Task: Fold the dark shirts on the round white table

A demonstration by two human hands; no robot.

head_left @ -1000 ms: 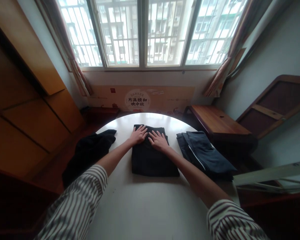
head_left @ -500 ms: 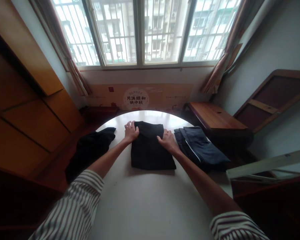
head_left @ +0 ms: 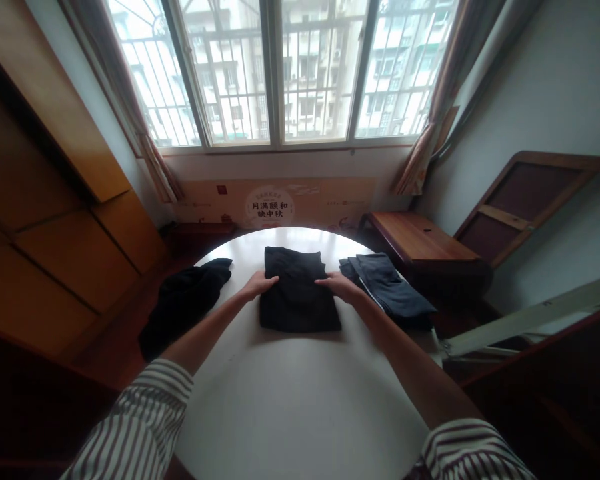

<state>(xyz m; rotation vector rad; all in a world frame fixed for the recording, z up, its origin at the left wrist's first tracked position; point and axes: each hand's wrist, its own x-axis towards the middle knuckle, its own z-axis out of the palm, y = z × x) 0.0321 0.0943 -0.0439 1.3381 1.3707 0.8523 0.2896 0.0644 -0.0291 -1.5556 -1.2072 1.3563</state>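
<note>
A folded black garment point(head_left: 296, 293) lies in the middle of a round white table point(head_left: 290, 393). My left hand point(head_left: 258, 285) rests against its left edge, fingers laid over the cloth. At the right edge my right hand point(head_left: 341, 285) does the same, fingers pointing inward over the fabric. Both hands look flat and slightly curled on the cloth; whether they grip it is not clear.
A crumpled black garment point(head_left: 185, 300) hangs over the table's left rim. A folded dark blue garment point(head_left: 390, 288) lies at the right edge. Beyond stand a low wooden bench point(head_left: 420, 243), a wooden cabinet point(head_left: 55, 220) on the left and a barred window point(head_left: 280, 67).
Both hands slid from the garment's far corners back along its sides to the middle. The garment now lies flatter, with its far edge down. The camera tilted slightly.
</note>
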